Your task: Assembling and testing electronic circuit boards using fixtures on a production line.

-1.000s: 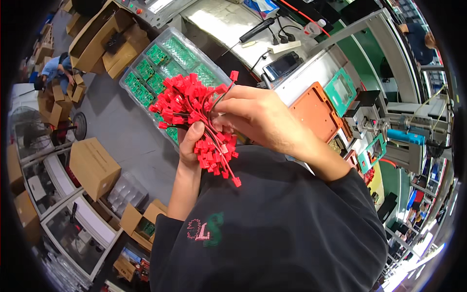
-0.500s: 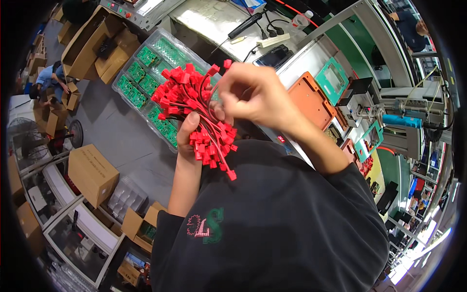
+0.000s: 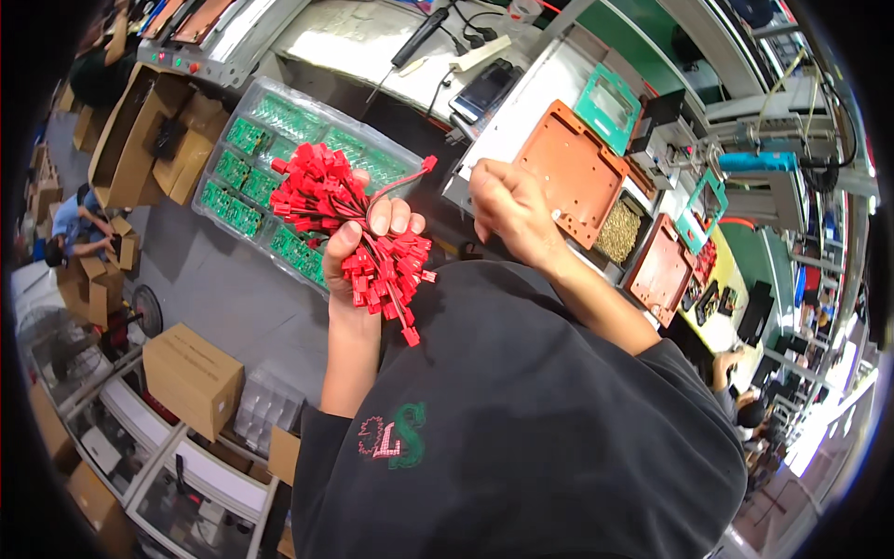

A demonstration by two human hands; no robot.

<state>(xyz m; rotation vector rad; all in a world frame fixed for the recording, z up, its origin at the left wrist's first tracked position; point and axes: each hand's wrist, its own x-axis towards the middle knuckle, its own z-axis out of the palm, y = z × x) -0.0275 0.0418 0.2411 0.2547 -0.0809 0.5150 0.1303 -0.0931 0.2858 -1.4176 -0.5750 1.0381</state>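
The left hand [image 3: 372, 233] has its fingers [image 3: 391, 220] closed around a thick bundle of red connector wires [image 3: 358, 228], whose plugs spill out above and below the fist. Just to the right, the right hand [image 3: 510, 210] is curled into a loose fist; whether it pinches a wire cannot be told. Beyond the fingers, a clear tray of green circuit boards [image 3: 244, 158] lies on the surface [image 3: 372, 42].

The left hand [image 3: 368, 238] is raised, fingers curled shut in a fist; the right hand [image 3: 507, 210] hovers beside it, fingers pinched, forearm bent.
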